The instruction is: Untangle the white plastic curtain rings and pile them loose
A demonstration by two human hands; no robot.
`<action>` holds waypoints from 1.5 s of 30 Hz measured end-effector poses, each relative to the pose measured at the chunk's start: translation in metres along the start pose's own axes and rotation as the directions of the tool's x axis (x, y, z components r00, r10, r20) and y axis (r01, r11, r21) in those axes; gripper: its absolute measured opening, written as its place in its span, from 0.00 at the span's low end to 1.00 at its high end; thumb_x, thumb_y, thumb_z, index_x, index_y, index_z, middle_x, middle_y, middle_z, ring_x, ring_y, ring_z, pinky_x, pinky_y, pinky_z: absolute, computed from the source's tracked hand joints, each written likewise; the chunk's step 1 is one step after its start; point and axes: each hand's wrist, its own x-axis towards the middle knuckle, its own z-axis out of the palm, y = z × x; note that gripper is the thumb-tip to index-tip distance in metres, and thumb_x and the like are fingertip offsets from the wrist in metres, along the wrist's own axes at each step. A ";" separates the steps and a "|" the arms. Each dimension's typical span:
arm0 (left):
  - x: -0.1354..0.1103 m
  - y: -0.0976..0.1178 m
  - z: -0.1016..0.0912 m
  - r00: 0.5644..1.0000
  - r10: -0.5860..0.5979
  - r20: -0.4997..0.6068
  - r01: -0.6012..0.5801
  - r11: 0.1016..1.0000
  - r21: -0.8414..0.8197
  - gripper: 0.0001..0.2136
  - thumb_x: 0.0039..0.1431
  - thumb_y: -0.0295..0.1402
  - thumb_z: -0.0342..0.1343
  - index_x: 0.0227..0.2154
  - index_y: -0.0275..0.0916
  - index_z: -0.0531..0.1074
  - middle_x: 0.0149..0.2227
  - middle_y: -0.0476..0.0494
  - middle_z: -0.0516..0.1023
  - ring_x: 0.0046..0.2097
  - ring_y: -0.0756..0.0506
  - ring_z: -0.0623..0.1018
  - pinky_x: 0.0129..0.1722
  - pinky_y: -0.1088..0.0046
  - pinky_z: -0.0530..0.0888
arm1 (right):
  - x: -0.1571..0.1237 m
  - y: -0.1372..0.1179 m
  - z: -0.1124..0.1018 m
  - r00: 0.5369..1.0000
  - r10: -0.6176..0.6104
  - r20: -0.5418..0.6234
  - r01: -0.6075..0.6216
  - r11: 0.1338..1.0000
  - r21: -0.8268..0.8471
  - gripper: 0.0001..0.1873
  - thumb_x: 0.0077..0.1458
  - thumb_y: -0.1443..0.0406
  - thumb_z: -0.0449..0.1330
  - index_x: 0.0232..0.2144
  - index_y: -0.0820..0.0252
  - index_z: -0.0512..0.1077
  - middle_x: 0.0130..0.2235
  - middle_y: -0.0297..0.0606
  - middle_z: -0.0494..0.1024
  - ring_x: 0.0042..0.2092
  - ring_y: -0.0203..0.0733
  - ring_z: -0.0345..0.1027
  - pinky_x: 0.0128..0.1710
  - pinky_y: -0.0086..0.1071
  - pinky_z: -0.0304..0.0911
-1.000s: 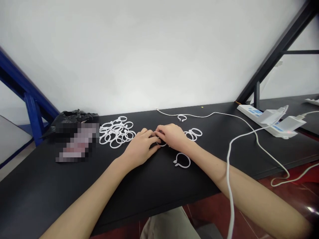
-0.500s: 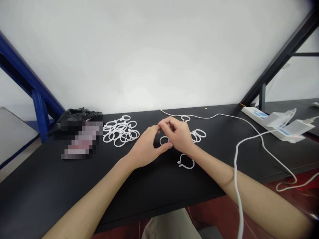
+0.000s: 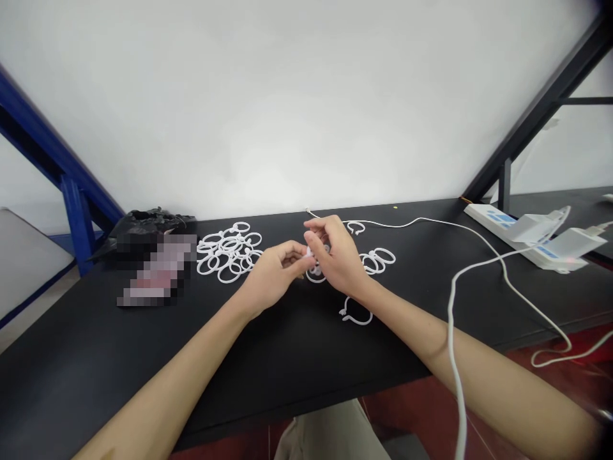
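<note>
My left hand (image 3: 272,273) and my right hand (image 3: 338,254) meet over the middle of the black table (image 3: 287,358). Both pinch a small white plastic ring (image 3: 314,263) held just above the tabletop, fingers curled round it. Another white ring (image 3: 357,313) lies open-ended on the table below my right wrist. A heap of several white rings (image 3: 230,251) sits to the left of my hands. A few more rings (image 3: 380,259) lie just right of my right hand, and a single one (image 3: 355,227) lies farther back.
A black bag (image 3: 143,225) and a blurred-out flat object (image 3: 156,268) lie at the left. A white cable (image 3: 460,268) runs across the table and over my right forearm. White power strips with adapters (image 3: 531,233) sit at the right. A blue frame (image 3: 71,204) stands far left.
My hands lifted off the table with the ring and drew together, the right hand's fingers now raised above the left. The view shifted slightly.
</note>
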 end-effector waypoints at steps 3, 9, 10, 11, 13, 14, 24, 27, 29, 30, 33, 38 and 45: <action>0.004 -0.003 -0.008 0.991 -0.007 -0.136 -0.017 0.984 -0.178 0.11 0.57 0.41 0.60 0.34 0.39 0.73 0.31 0.51 0.73 0.32 0.51 0.71 0.39 0.72 0.69 | 0.000 0.002 0.000 0.998 -0.002 0.059 0.004 1.000 -0.030 0.17 0.62 0.58 0.55 0.51 0.58 0.67 0.48 0.44 0.68 0.43 0.40 0.68 0.45 0.36 0.68; 0.005 -0.008 -0.017 0.982 -0.024 -0.189 -0.034 0.954 -0.298 0.11 0.57 0.41 0.61 0.32 0.38 0.71 0.30 0.52 0.70 0.32 0.52 0.69 0.39 0.73 0.68 | -0.001 0.004 0.002 0.984 -0.034 0.174 0.016 0.994 0.106 0.23 0.57 0.59 0.62 0.53 0.58 0.65 0.43 0.38 0.66 0.32 0.32 0.68 0.37 0.34 0.71; 0.005 -0.008 -0.017 0.982 -0.023 -0.190 -0.031 0.960 -0.280 0.11 0.56 0.41 0.61 0.32 0.39 0.71 0.30 0.52 0.70 0.32 0.52 0.69 0.39 0.73 0.68 | -0.001 0.005 0.003 0.982 -0.029 0.186 0.005 0.992 0.130 0.23 0.56 0.60 0.63 0.53 0.57 0.65 0.43 0.37 0.66 0.31 0.31 0.68 0.36 0.33 0.71; 0.004 -0.007 -0.016 0.981 -0.020 -0.195 -0.030 0.967 -0.254 0.11 0.56 0.41 0.61 0.32 0.39 0.71 0.30 0.52 0.70 0.32 0.52 0.69 0.38 0.73 0.68 | -0.001 0.006 0.003 0.980 -0.027 0.198 -0.002 0.990 0.144 0.24 0.55 0.60 0.63 0.53 0.56 0.65 0.44 0.37 0.66 0.30 0.31 0.69 0.35 0.33 0.71; 0.004 -0.007 -0.015 0.980 -0.012 -0.197 -0.024 0.983 -0.184 0.12 0.57 0.42 0.61 0.31 0.39 0.70 0.29 0.52 0.71 0.32 0.51 0.70 0.37 0.73 0.68 | -0.002 0.008 0.003 0.976 -0.035 0.215 0.001 0.988 0.155 0.26 0.55 0.62 0.64 0.55 0.55 0.64 0.44 0.37 0.66 0.31 0.31 0.69 0.36 0.34 0.72; 0.004 -0.007 -0.014 0.981 -0.011 -0.195 -0.017 0.990 -0.141 0.12 0.57 0.43 0.60 0.31 0.39 0.70 0.28 0.52 0.71 0.32 0.51 0.70 0.37 0.73 0.68 | -0.003 0.008 0.004 0.975 -0.048 0.218 0.013 0.987 0.158 0.27 0.54 0.63 0.64 0.55 0.55 0.64 0.45 0.37 0.66 0.31 0.31 0.69 0.37 0.34 0.73; 0.004 -0.010 -0.013 0.980 -0.021 -0.199 0.043 0.993 0.106 0.15 0.58 0.48 0.56 0.28 0.41 0.69 0.28 0.52 0.71 0.31 0.50 0.70 0.34 0.72 0.68 | -0.005 0.004 0.011 0.978 -0.009 0.208 -0.035 0.978 0.208 0.21 0.58 0.69 0.57 0.54 0.57 0.67 0.42 0.37 0.76 0.40 0.36 0.72 0.44 0.34 0.71; 0.004 -0.008 -0.012 0.977 -0.019 -0.213 0.043 0.993 0.111 0.13 0.59 0.46 0.56 0.29 0.41 0.70 0.28 0.52 0.71 0.31 0.50 0.70 0.33 0.73 0.70 | -0.001 0.003 0.007 0.984 0.048 0.170 -0.086 0.972 0.220 0.20 0.57 0.69 0.59 0.53 0.57 0.67 0.39 0.36 0.77 0.39 0.36 0.73 0.43 0.34 0.71; 0.004 -0.006 -0.012 0.970 -0.021 -0.241 0.045 0.995 0.093 0.13 0.59 0.46 0.56 0.29 0.41 0.72 0.27 0.52 0.70 0.30 0.50 0.70 0.32 0.74 0.70 | 0.000 0.003 0.005 0.985 0.060 0.160 -0.094 0.972 0.214 0.21 0.56 0.71 0.59 0.52 0.57 0.67 0.39 0.35 0.77 0.39 0.36 0.73 0.44 0.35 0.71; 0.005 -0.006 -0.013 0.963 -0.028 -0.267 0.049 0.996 0.070 0.13 0.58 0.46 0.56 0.29 0.41 0.72 0.26 0.52 0.69 0.29 0.50 0.69 0.31 0.74 0.69 | 0.001 0.003 0.004 0.986 0.058 0.156 -0.090 0.974 0.208 0.22 0.55 0.72 0.59 0.52 0.56 0.67 0.39 0.35 0.77 0.38 0.36 0.73 0.44 0.35 0.71; 0.008 -0.008 -0.016 0.925 -0.075 -0.373 0.068 0.997 -0.033 0.16 0.56 0.48 0.57 0.27 0.40 0.71 0.23 0.53 0.65 0.27 0.51 0.68 0.30 0.74 0.69 | 0.001 0.004 0.003 0.990 0.039 0.138 -0.062 0.984 0.165 0.21 0.55 0.72 0.59 0.51 0.56 0.68 0.39 0.35 0.77 0.39 0.36 0.72 0.45 0.36 0.70; 0.010 -0.012 -0.024 0.840 -0.118 -0.530 0.124 0.992 -0.024 0.15 0.57 0.49 0.56 0.29 0.41 0.70 0.21 0.55 0.61 0.22 0.51 0.64 0.25 0.74 0.65 | 0.000 0.007 0.005 0.994 -0.004 0.109 -0.009 0.993 0.121 0.20 0.55 0.72 0.59 0.51 0.57 0.68 0.39 0.35 0.76 0.39 0.36 0.70 0.45 0.35 0.70; 0.000 -0.001 -0.018 0.876 0.133 -0.463 0.091 0.899 0.429 0.10 0.59 0.32 0.48 0.36 0.45 0.76 0.18 0.56 0.62 0.22 0.51 0.62 0.25 0.74 0.60 | 0.000 0.010 0.007 0.993 -0.081 0.091 0.072 0.993 0.098 0.15 0.54 0.74 0.61 0.44 0.58 0.71 0.38 0.35 0.75 0.37 0.35 0.69 0.42 0.33 0.69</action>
